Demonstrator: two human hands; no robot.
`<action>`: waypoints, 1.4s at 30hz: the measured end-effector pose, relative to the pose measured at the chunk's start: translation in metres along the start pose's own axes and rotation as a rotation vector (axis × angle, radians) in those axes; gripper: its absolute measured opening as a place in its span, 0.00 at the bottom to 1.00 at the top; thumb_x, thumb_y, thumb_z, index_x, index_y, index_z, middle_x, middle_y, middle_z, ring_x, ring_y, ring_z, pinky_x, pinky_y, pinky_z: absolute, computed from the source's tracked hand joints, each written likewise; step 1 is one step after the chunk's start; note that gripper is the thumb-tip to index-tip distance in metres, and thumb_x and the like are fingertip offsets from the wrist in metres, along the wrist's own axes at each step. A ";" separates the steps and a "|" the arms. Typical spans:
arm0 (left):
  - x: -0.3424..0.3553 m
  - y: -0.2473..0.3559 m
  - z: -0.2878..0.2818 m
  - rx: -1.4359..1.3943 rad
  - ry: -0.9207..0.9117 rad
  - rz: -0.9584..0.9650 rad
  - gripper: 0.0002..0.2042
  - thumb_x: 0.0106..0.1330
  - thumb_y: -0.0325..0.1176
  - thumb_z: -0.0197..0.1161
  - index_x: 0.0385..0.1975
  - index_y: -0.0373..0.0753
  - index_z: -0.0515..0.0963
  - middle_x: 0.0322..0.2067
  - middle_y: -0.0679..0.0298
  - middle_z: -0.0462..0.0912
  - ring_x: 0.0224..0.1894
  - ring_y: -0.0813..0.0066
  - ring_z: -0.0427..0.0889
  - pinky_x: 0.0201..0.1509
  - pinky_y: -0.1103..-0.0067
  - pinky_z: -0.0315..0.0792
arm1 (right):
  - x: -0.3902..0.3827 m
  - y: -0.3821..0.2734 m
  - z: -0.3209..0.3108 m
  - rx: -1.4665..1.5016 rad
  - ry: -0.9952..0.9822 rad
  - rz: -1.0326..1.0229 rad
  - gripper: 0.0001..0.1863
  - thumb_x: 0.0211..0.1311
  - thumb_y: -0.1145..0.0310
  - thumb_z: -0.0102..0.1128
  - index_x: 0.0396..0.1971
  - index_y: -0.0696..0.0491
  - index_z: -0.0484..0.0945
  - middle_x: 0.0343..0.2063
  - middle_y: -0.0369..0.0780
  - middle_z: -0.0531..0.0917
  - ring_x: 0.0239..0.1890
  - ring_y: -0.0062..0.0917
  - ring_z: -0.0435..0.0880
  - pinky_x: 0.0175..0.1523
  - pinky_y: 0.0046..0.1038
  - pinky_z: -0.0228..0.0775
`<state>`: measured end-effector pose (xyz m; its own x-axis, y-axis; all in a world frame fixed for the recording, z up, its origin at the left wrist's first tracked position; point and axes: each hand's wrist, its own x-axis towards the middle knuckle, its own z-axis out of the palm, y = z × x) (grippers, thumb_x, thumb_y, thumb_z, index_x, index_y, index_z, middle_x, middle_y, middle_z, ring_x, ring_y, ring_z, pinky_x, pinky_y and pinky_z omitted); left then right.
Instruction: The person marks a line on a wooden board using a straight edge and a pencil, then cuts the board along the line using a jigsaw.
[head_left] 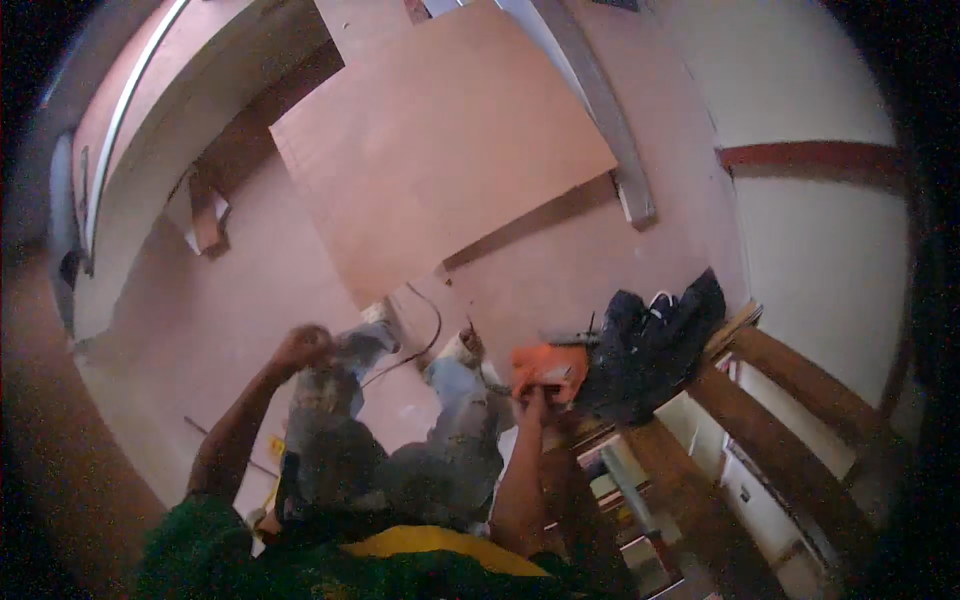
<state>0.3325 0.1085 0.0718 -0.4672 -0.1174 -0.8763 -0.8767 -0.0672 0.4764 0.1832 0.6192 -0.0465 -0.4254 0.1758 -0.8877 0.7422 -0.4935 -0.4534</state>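
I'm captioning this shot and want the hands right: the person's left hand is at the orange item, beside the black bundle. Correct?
Not the left hand: the head view shows the person's right hand at the orange item, beside the black bundle.

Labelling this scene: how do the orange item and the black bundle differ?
Colour: the orange item is bright; the black bundle is dark.
Size: the orange item looks smaller than the black bundle.
Contact: the right hand is at the orange item; no hand is at the black bundle.
Shared: both lie on the person's right, side by side.
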 end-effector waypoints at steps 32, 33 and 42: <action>0.175 0.037 -0.103 -0.265 0.915 0.217 0.36 0.46 0.54 0.75 0.44 0.27 0.74 0.40 0.44 0.81 0.44 0.55 0.82 0.48 0.66 0.75 | -0.242 0.060 0.175 -0.541 0.059 -0.358 0.07 0.65 0.66 0.58 0.34 0.53 0.73 0.23 0.33 0.76 0.25 0.16 0.73 0.30 0.23 0.68; 0.180 0.031 -0.108 -0.246 0.944 0.206 0.37 0.45 0.55 0.75 0.45 0.27 0.74 0.41 0.44 0.81 0.44 0.54 0.82 0.49 0.65 0.75 | -0.279 0.057 0.219 -0.555 0.064 -0.349 0.07 0.65 0.66 0.58 0.34 0.53 0.73 0.23 0.33 0.76 0.25 0.16 0.73 0.30 0.23 0.68; 0.167 0.057 -0.085 -0.210 0.896 0.079 0.45 0.41 0.62 0.73 0.48 0.26 0.72 0.44 0.40 0.79 0.46 0.47 0.81 0.51 0.62 0.75 | -0.386 0.052 0.310 -0.916 -0.016 -0.405 0.08 0.59 0.75 0.60 0.36 0.58 0.71 0.22 0.35 0.77 0.20 0.19 0.74 0.25 0.24 0.67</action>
<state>0.2141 0.0013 -0.0411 -0.1851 -0.8462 -0.4998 -0.7662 -0.1942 0.6125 0.2259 0.2615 0.2970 -0.7366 0.1708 -0.6544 0.6495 0.4484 -0.6141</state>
